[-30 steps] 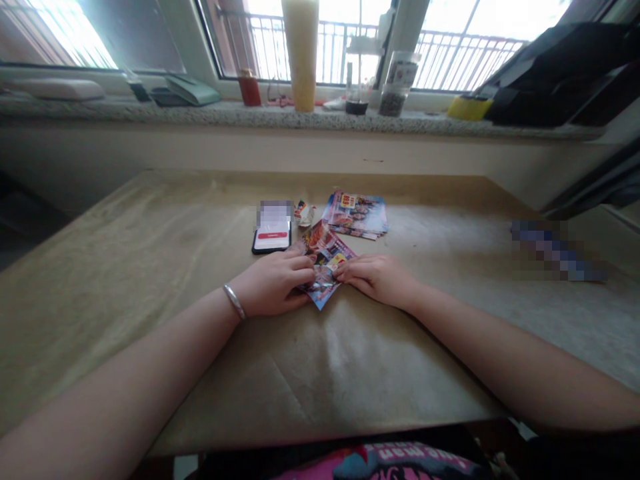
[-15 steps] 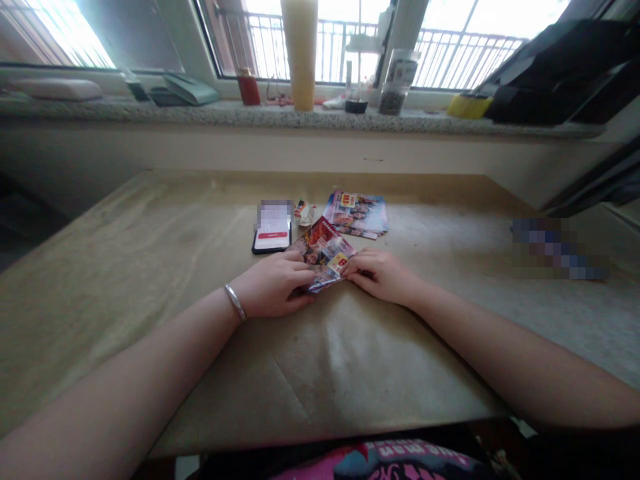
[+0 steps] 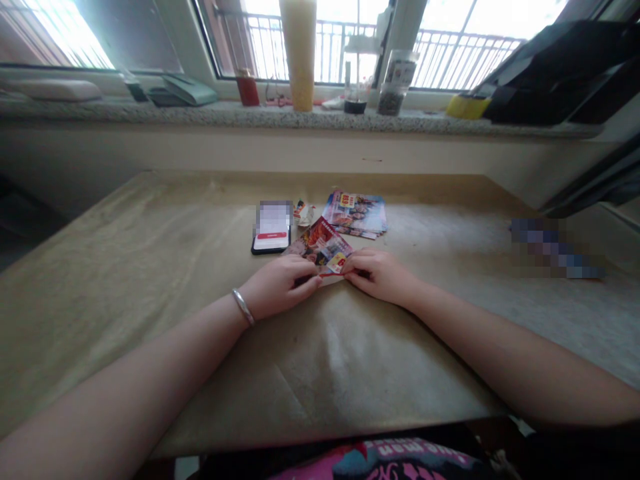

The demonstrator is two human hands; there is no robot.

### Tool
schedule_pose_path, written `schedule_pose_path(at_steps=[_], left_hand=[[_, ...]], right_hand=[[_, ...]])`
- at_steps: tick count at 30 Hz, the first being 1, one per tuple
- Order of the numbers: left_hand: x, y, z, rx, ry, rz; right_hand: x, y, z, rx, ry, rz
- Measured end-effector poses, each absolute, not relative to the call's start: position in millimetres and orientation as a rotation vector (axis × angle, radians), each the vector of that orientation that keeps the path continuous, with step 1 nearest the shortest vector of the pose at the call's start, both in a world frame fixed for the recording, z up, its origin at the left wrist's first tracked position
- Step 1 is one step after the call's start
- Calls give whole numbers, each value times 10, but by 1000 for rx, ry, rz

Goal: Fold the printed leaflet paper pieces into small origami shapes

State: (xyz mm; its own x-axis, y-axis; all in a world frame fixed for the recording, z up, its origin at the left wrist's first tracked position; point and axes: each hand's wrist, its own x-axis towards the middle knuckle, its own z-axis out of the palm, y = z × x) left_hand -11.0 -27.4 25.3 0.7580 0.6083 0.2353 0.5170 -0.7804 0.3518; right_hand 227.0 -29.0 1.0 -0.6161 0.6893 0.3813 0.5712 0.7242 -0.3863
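A colourful printed leaflet [image 3: 323, 245] lies at an angle on the table, its near edge folded up and held from both sides. My left hand [image 3: 280, 283], with a silver bangle at the wrist, pinches the near left part of the sheet between thumb and fingers. From the other side, my right hand [image 3: 380, 275] grips the lower right edge. Just beyond the sheet is a stack of similar leaflets [image 3: 363, 212], slightly fanned. A small crumpled wrapper [image 3: 303, 213] sits between that stack and a phone [image 3: 271, 230] with a lit screen.
A beige cloth covers the table [image 3: 175, 280]. Toward the right edge is a blurred-out flat item [image 3: 557, 250]. Behind, the stone windowsill [image 3: 200, 117] carries a tall yellowish cylinder [image 3: 300, 60], a red jar [image 3: 247, 88], a clear container [image 3: 395, 83] and a black bag [image 3: 550, 73].
My left hand has shifted slightly right and up along the leaflet's near edge, its thumb now closer to my right hand. That edge now shows a folded strip. My right hand stays nearly still.
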Motion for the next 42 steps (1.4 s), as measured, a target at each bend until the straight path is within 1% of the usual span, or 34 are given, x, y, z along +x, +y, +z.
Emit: schedule_pose_path(at_steps=[7, 12, 14, 22, 31, 42], left_hand=[[-107, -214, 177, 2467, 1117, 568], [-74, -208, 168, 2495, 1256, 568], [-65, -211, 171, 2552, 1262, 568], [-74, -214, 162, 2625, 1312, 531], [-68, -212, 141, 2731, 1334, 573], [-75, -175, 135, 2710, 1371, 560]], right_hand=[[2289, -272, -5, -937, -2425, 309], [2316, -278, -17, -1099, -2330, 306], [2325, -273, -16, -1107, -2347, 265], [2328, -246, -3, -915, -2439, 167], [2322, -241, -20, -948, -2464, 47], [2326, -206, -79, -976, -2498, -34]])
